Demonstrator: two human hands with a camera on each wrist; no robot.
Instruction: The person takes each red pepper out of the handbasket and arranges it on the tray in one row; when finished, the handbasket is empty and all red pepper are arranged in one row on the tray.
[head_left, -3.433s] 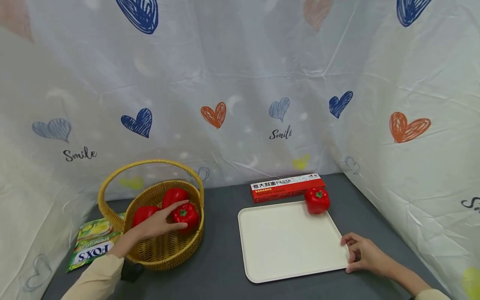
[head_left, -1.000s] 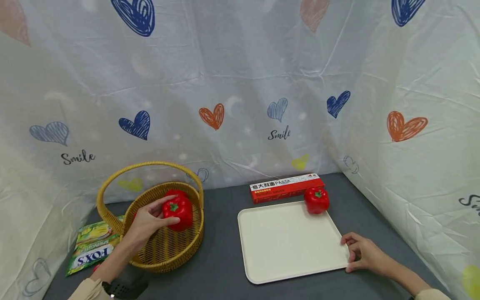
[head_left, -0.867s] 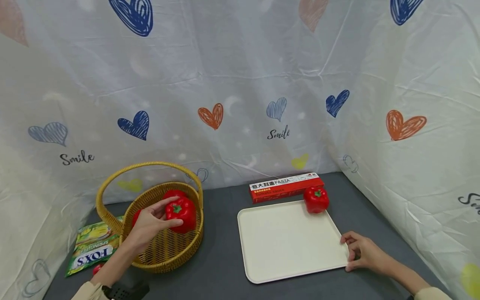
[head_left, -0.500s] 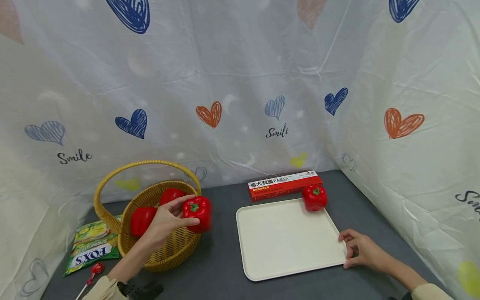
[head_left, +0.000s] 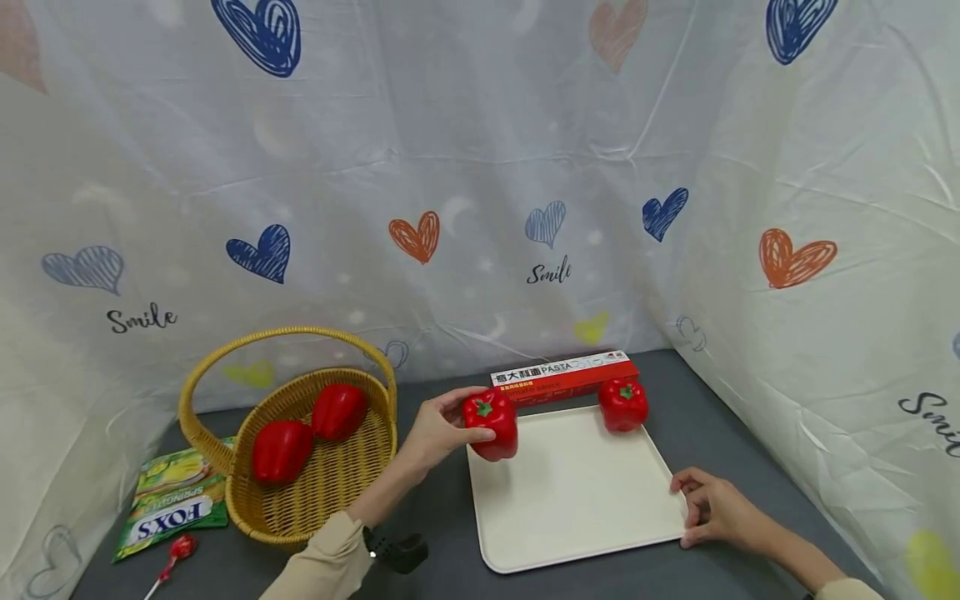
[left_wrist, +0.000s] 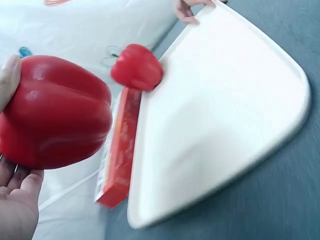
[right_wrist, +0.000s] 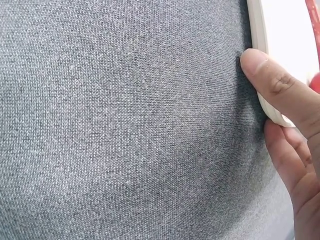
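Note:
My left hand (head_left: 433, 435) grips a red bell pepper (head_left: 492, 427) between thumb and fingers, above the left back part of a cream tray (head_left: 585, 508). Up close in the left wrist view, the held pepper (left_wrist: 55, 112) is clear of the tray. Another red bell pepper (head_left: 623, 407) sits at the tray's far right corner. My right hand (head_left: 723, 514) holds the tray's near right corner; in the right wrist view its thumb (right_wrist: 275, 80) and fingers lie on either side of that corner. Two more red bell peppers (head_left: 281, 451) (head_left: 340, 412) lie in the yellow wicker basket (head_left: 356, 479).
A red pasta box (head_left: 562, 377) lies just behind the tray. Left of the basket is a green and yellow FOX'S packet (head_left: 176, 500), with a red lollipop (head_left: 182, 547) in front of it. The basket's tall handle (head_left: 300, 332) arches upward. A printed curtain closes the back.
My left hand has taken one bell pepper out of the basket and carried it right, over the tray. My right hand stays at the tray's corner. The lollipop has come into view.

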